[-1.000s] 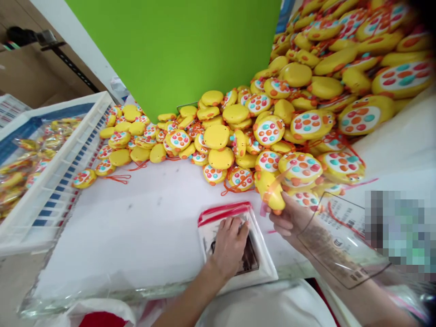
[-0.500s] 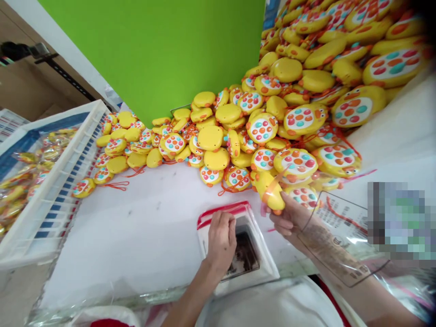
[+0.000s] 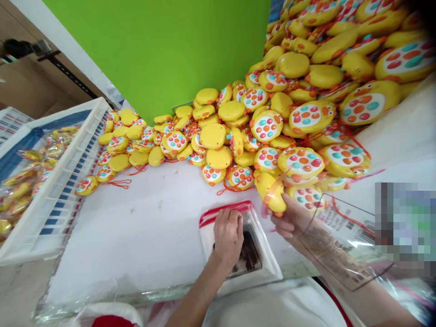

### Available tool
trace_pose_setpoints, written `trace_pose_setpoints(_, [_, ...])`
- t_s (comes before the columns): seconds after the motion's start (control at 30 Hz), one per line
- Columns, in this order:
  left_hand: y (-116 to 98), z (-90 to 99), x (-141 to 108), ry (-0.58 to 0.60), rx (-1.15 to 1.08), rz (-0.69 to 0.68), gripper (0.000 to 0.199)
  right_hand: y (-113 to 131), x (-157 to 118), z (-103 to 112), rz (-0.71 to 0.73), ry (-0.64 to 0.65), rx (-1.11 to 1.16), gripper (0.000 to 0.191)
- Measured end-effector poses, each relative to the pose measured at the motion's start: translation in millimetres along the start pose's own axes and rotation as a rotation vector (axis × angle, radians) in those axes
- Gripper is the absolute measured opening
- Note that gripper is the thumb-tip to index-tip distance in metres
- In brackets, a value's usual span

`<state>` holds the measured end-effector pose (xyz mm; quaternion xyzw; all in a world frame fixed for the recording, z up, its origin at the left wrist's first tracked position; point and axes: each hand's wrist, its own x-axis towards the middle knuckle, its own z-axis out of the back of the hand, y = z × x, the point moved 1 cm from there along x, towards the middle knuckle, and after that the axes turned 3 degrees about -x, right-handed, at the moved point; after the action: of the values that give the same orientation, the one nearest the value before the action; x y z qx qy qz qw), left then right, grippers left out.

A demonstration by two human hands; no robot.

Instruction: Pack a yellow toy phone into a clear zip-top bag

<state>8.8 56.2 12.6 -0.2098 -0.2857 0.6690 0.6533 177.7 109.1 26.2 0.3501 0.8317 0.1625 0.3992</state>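
Yellow duck toy (image 3: 270,193), clamped in right hand (image 3: 289,219), long axis slanting down-right, lies ahead-right of red-edged bag stack (image 3: 255,247), where left hand (image 3: 228,234) rests, fingers bunched, grip unclear.

The right hand (image 3: 285,219) holds 1 yellow toy (image 3: 274,196), the left hand (image 3: 229,237) over red-edged bags (image 3: 252,249).

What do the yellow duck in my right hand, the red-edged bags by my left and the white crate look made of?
Yellow duck: perhaps plastic or coated foam; smooth, softly shining.
Red-edged bags: probably thin, glossy plastic film; see-through, with pale glare.
White crate: likely rigid moulded plastic, fairly matte; slotted walls suggest it.
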Motion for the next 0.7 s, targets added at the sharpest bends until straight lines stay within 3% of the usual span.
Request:
trace_pose_setpoints(0.27, [4,28.8,-7,-0.115,-0.058,0.089,0.026,1,3,-3,-0.045,-0.021,-0.038,0.047])
trace_pose_setpoints(0.5, [5,11.4,-3,-0.05,0.071,0.003,0.01,-1,-2,-9,0.008,-0.043,-0.026,0.041])
trace_pose_setpoints(0.7, [10,0.9,-3,-0.024,0.255,-0.117,0.017,-2,-6,-8,0.04,-0.049,-0.001,0.04])
